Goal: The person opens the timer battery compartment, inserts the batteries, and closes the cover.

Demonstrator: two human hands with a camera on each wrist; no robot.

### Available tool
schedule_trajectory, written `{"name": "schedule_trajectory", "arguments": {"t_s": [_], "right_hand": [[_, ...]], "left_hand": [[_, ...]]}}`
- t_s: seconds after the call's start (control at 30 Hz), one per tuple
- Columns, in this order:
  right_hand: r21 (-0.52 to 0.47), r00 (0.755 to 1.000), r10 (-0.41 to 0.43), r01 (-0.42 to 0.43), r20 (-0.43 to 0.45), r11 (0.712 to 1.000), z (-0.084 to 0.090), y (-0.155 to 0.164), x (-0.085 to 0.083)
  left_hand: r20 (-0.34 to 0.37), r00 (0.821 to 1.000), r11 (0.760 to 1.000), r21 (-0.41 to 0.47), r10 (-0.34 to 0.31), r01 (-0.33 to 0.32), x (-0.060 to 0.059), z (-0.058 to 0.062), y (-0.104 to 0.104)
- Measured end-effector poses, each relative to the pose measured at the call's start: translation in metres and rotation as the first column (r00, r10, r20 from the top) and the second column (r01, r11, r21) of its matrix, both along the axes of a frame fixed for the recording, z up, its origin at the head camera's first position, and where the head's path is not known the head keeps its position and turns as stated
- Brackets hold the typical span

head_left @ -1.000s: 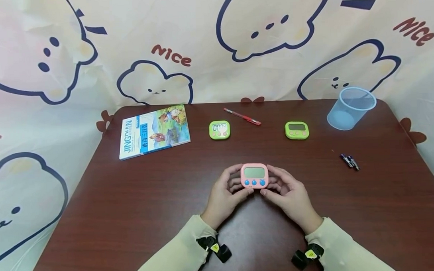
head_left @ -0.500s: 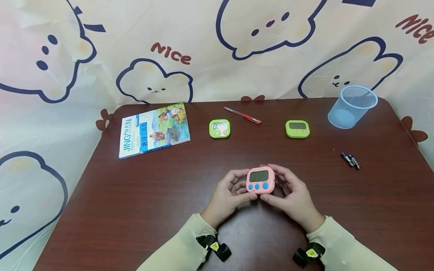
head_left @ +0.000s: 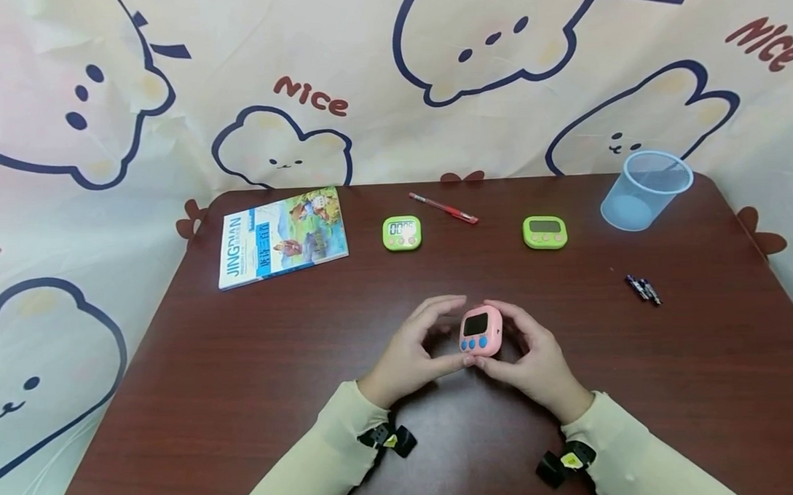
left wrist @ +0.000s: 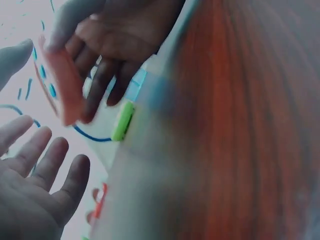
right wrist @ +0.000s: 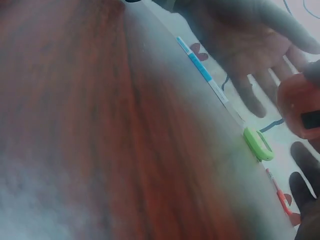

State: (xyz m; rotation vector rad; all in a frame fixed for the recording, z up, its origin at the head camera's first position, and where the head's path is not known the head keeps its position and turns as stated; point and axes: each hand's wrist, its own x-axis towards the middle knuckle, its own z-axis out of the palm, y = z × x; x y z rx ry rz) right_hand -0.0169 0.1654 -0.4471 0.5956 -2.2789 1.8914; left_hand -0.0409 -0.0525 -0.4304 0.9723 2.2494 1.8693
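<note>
A pink kitchen timer [head_left: 481,332] with blue buttons is held upright above the table, its face turned toward the left hand. The right hand [head_left: 538,355] grips it at the right side, thumb at the bottom and fingers at the top. Beside it the left hand [head_left: 407,353] has its fingers spread and apart from the timer. Its thumb tip lies close to the timer's lower corner; whether it touches is unclear. In the left wrist view, the left palm [left wrist: 37,187] is open below the timer [left wrist: 65,85], which the right hand [left wrist: 120,32] pinches.
Farther back on the brown table [head_left: 276,368] lie a book [head_left: 282,237], a green timer [head_left: 402,233] showing digits, a red pen [head_left: 444,208] and another green timer [head_left: 544,232] with a blank display. A tilted-looking blue cup [head_left: 645,191] and small batteries [head_left: 643,290] are at right.
The pink timer has moved slightly right and turned its face leftward, showing its right side. The left fingers have come off it and spread; the right hand keeps holding it.
</note>
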Motion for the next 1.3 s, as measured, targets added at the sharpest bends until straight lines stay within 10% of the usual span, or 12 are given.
{"name": "schedule_trajectory", "arguments": {"t_s": [0.23, 0.8, 1.3], "right_hand": [[-0.005, 0.994, 0.107, -0.107, -0.016, 0.994, -0.0038, 0.0000, -0.0033], [0.081, 0.988, 0.129, -0.122, -0.084, 0.989, -0.0056, -0.0016, -0.0032], [0.109, 0.992, 0.102, -0.094, -0.073, 0.990, -0.0051, -0.0027, -0.0035]], "left_hand": [[-0.190, 0.982, 0.995, -0.098, 0.013, -0.032, 0.0043, 0.0078, 0.0072], [-0.295, 0.955, 0.973, -0.222, -0.010, -0.058, 0.0007, 0.0034, 0.0045], [-0.278, 0.960, 0.999, 0.049, 0.023, -0.010, 0.0006, 0.0066, 0.0076]]}}
